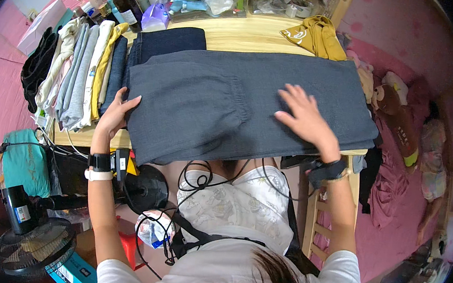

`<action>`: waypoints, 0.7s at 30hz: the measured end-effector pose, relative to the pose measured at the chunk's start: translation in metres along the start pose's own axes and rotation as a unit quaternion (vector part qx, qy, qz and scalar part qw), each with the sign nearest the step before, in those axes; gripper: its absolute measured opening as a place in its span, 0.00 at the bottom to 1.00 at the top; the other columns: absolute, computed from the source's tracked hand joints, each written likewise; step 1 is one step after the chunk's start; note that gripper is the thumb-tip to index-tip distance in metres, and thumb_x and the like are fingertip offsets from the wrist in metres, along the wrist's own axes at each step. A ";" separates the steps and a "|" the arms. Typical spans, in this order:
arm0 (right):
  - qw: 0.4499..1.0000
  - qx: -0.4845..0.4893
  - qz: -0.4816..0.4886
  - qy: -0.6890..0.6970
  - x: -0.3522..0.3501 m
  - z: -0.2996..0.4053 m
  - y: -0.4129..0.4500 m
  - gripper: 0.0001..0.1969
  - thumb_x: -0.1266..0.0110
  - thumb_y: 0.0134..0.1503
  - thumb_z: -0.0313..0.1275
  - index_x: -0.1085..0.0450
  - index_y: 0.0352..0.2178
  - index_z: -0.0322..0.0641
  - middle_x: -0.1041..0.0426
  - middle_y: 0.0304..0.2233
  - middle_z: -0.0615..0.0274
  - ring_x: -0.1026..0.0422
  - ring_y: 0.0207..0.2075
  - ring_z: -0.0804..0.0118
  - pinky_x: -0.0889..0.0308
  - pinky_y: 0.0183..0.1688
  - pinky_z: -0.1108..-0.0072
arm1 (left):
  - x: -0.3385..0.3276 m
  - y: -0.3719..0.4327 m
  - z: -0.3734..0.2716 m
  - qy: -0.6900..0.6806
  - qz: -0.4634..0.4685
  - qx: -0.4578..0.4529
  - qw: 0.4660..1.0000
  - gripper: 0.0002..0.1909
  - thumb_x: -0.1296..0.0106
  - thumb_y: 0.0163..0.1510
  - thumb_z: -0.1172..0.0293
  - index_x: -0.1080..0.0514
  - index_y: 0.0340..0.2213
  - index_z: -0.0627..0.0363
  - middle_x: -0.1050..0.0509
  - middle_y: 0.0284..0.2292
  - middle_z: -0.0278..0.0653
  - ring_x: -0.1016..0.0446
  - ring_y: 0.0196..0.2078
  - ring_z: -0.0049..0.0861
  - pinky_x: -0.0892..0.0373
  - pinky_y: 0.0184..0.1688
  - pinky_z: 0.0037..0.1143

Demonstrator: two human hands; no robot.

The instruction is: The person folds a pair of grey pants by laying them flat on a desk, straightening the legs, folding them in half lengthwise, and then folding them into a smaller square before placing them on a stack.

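Note:
A pair of dark grey trousers (198, 97), folded into a long flat strip, lies across the wooden table before me. A gathered elastic band shows near its middle. My right hand (305, 118) is spread, palm down, over the right half of the cloth and slightly blurred. At the left end, my left hand (114, 115) is beside the trousers with its thumb at the edge and its fingers apart; part of that hand is turned from view. The near edge of the cloth hangs a little over the table's front.
A row of folded clothes (80, 72) stands at the left, with dark blue jeans (170, 42) behind the trousers. A mustard garment (318, 35) lies at the back right. Bottles (127, 4) and clear organizers (207, 5) line the back. Black cables (201, 180) hang over my lap.

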State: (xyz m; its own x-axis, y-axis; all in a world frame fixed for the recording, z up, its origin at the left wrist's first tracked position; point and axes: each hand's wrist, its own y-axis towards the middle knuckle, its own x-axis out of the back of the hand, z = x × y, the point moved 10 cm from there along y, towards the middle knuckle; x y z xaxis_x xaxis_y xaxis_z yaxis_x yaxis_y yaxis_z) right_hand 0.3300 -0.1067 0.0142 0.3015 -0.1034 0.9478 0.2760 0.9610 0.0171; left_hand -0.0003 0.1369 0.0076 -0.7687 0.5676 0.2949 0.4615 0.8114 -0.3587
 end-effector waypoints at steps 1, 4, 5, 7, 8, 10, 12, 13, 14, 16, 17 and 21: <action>0.996 0.072 -0.042 0.001 -0.002 0.029 0.001 0.30 0.54 0.52 0.46 0.44 0.53 0.42 0.50 0.58 0.52 0.54 0.60 0.52 0.58 0.58 0.55 | 0.002 0.007 -0.001 0.002 -0.002 0.000 1.000 0.48 0.45 0.47 0.55 0.63 0.58 0.60 0.49 0.53 0.63 0.43 0.55 0.49 0.41 0.51 0.44; 0.982 0.176 -0.061 0.036 -0.023 0.104 -0.001 0.31 0.49 0.50 0.41 0.47 0.54 0.46 0.52 0.58 0.53 0.53 0.60 0.52 0.55 0.57 0.54 | 0.012 0.024 -0.011 0.059 -0.060 0.000 0.996 0.49 0.44 0.46 0.57 0.63 0.57 0.66 0.46 0.51 0.66 0.43 0.54 0.49 0.44 0.52 0.45; 0.978 0.190 -0.065 0.060 -0.030 0.120 -0.003 0.32 0.47 0.48 0.40 0.46 0.54 0.48 0.52 0.58 0.54 0.53 0.59 0.49 0.55 0.56 0.52 | 0.018 0.031 -0.011 0.062 -0.062 -0.003 0.996 0.49 0.44 0.46 0.57 0.63 0.57 0.66 0.46 0.51 0.66 0.43 0.54 0.49 0.44 0.52 0.45; 0.976 0.193 -0.082 0.063 -0.050 0.137 -0.007 0.32 0.47 0.49 0.39 0.47 0.55 0.50 0.53 0.59 0.55 0.56 0.60 0.46 0.58 0.56 0.50 | 0.020 0.045 -0.011 0.127 -0.034 0.001 0.991 0.48 0.43 0.44 0.58 0.59 0.55 0.70 0.45 0.50 0.67 0.42 0.53 0.49 0.43 0.51 0.46; 0.978 0.184 -0.092 0.044 -0.056 0.140 -0.009 0.32 0.47 0.49 0.39 0.47 0.55 0.50 0.53 0.59 0.55 0.56 0.60 0.45 0.58 0.55 0.49 | 0.024 0.043 -0.016 0.161 -0.073 0.012 0.984 0.45 0.42 0.43 0.63 0.55 0.54 0.74 0.39 0.47 0.63 0.36 0.49 0.46 0.40 0.49 0.39; 0.975 0.178 -0.125 0.038 -0.061 0.145 -0.013 0.32 0.45 0.46 0.42 0.45 0.54 0.51 0.53 0.58 0.55 0.56 0.59 0.45 0.59 0.54 0.46 | 0.034 0.052 -0.012 0.137 -0.077 -0.009 0.988 0.40 0.42 0.43 0.66 0.50 0.51 0.74 0.37 0.45 0.61 0.34 0.46 0.43 0.38 0.48 0.34; 0.978 0.158 -0.132 0.037 -0.062 0.142 -0.013 0.33 0.45 0.46 0.42 0.45 0.54 0.50 0.53 0.58 0.53 0.57 0.59 0.43 0.60 0.54 0.45 | 0.013 0.040 -0.037 0.121 -0.105 -0.055 0.986 0.26 0.44 0.43 0.74 0.39 0.43 0.73 0.31 0.39 0.52 0.29 0.37 0.35 0.36 0.44 0.22; 0.978 0.153 -0.139 0.041 -0.059 0.146 -0.014 0.34 0.45 0.45 0.43 0.45 0.54 0.49 0.53 0.58 0.52 0.57 0.59 0.42 0.60 0.54 0.45 | 0.015 0.040 -0.033 0.124 -0.103 -0.055 0.985 0.26 0.44 0.43 0.74 0.39 0.43 0.73 0.31 0.39 0.52 0.29 0.37 0.35 0.36 0.44 0.22; 0.976 0.158 -0.137 0.060 -0.056 0.152 -0.016 0.37 0.44 0.44 0.46 0.46 0.54 0.48 0.54 0.58 0.50 0.58 0.59 0.40 0.61 0.53 0.44 | 0.018 0.040 -0.045 0.154 -0.115 -0.144 0.971 0.23 0.44 0.43 0.74 0.38 0.41 0.71 0.30 0.39 0.50 0.29 0.37 0.34 0.36 0.44 0.23; 0.975 0.170 -0.123 0.071 -0.056 0.162 -0.019 0.41 0.42 0.40 0.49 0.47 0.55 0.52 0.54 0.58 0.49 0.58 0.59 0.40 0.62 0.54 0.43 | 0.012 0.034 -0.060 0.171 -0.116 -0.225 0.952 0.24 0.46 0.44 0.73 0.39 0.43 0.67 0.32 0.41 0.47 0.32 0.42 0.32 0.37 0.46 0.24; 0.973 0.177 -0.123 0.078 -0.058 0.167 -0.019 0.42 0.41 0.38 0.49 0.48 0.55 0.54 0.54 0.58 0.49 0.58 0.59 0.40 0.63 0.54 0.43 | 0.012 0.032 -0.060 0.172 -0.112 -0.225 0.952 0.24 0.46 0.44 0.73 0.39 0.43 0.67 0.32 0.41 0.47 0.32 0.42 0.32 0.37 0.46 0.24; 0.976 0.164 -0.139 0.024 -0.070 0.166 -0.016 0.42 0.38 0.36 0.44 0.46 0.55 0.58 0.54 0.58 0.51 0.57 0.58 0.41 0.61 0.52 0.42 | -0.008 0.036 -0.041 0.144 0.037 -0.079 0.986 0.35 0.49 0.46 0.70 0.51 0.53 0.66 0.42 0.51 0.51 0.38 0.50 0.33 0.42 0.52 0.24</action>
State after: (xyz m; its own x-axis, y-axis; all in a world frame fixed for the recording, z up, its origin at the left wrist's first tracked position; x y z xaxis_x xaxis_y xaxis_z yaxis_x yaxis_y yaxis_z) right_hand 0.1530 -0.0723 0.0008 0.3016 -0.3760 0.8761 0.0487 0.9238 0.3798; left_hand 0.0404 0.1672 0.0286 -0.5840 0.6232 0.5202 0.5912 0.7656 -0.2535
